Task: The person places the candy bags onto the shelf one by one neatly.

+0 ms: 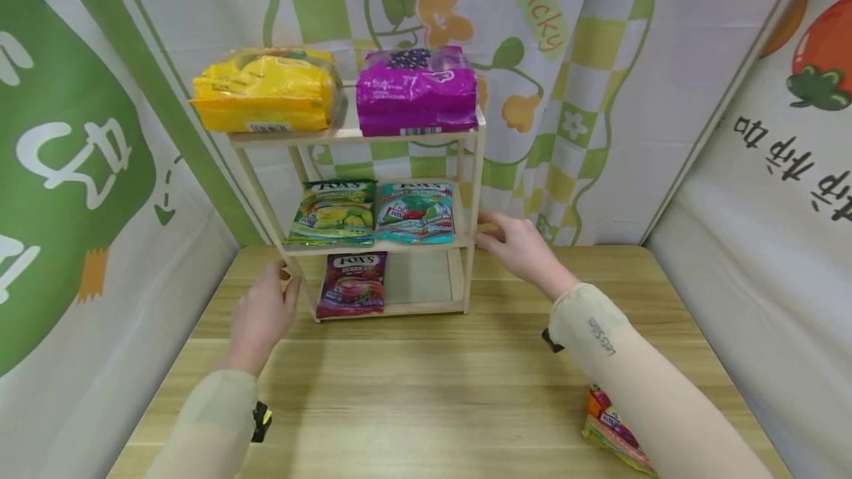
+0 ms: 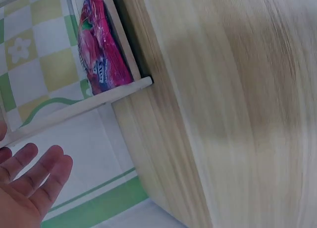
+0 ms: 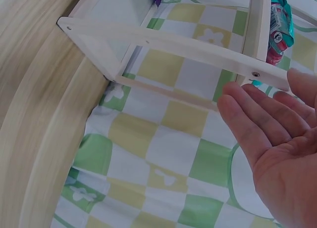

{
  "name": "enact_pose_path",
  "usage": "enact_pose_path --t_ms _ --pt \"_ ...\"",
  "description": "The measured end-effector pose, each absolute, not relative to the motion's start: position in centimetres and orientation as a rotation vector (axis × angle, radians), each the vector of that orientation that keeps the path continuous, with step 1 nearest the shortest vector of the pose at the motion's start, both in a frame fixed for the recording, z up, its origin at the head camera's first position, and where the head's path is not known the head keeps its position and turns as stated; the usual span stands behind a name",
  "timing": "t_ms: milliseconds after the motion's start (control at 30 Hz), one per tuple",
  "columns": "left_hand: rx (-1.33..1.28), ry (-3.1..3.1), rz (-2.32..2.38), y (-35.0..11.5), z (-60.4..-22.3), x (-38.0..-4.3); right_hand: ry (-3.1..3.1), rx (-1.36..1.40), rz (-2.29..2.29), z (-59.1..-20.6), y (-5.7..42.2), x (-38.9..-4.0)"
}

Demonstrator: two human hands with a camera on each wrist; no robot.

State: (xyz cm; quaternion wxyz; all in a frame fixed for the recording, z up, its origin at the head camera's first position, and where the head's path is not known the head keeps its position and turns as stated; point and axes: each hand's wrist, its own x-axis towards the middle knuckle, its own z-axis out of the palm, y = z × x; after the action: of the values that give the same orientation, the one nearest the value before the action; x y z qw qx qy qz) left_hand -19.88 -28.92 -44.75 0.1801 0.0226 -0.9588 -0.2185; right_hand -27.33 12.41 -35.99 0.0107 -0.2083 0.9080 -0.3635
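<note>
A small three-tier wooden shelf [image 1: 470, 279] stands on the table. My left hand [image 1: 262, 313] holds its left front post, thumb on one side and fingertips on the other. On the opposite side my right hand [image 1: 522, 250] pinches the right post near the middle tier; its fingers [image 3: 247, 119] reach behind the post. The top tier bears a yellow candy bag [image 1: 266, 98] and a purple one [image 1: 416, 98]. Side by side on the middle tier lie a green Fox's bag [image 1: 336, 213] and a teal Fox's bag [image 1: 416, 213]. A dark red Fox's berries bag [image 1: 353, 285] leans on the bottom tier's left half.
Partly hidden under my right forearm, an orange-red candy bag [image 1: 612, 427] lies on the wooden table [image 1: 413, 398]. A printed curtain [image 1: 586, 124] hangs right behind the shelf, and printed cloth walls stand left and right of the table.
</note>
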Motion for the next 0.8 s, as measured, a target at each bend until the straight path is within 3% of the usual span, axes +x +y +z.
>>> enact_pose_path --t_ms 800 --pt "-0.023 -2.549 -1.022 -29.3 -42.0 -21.1 2.816 -0.593 -0.929 -37.3 17.1 -27.5"
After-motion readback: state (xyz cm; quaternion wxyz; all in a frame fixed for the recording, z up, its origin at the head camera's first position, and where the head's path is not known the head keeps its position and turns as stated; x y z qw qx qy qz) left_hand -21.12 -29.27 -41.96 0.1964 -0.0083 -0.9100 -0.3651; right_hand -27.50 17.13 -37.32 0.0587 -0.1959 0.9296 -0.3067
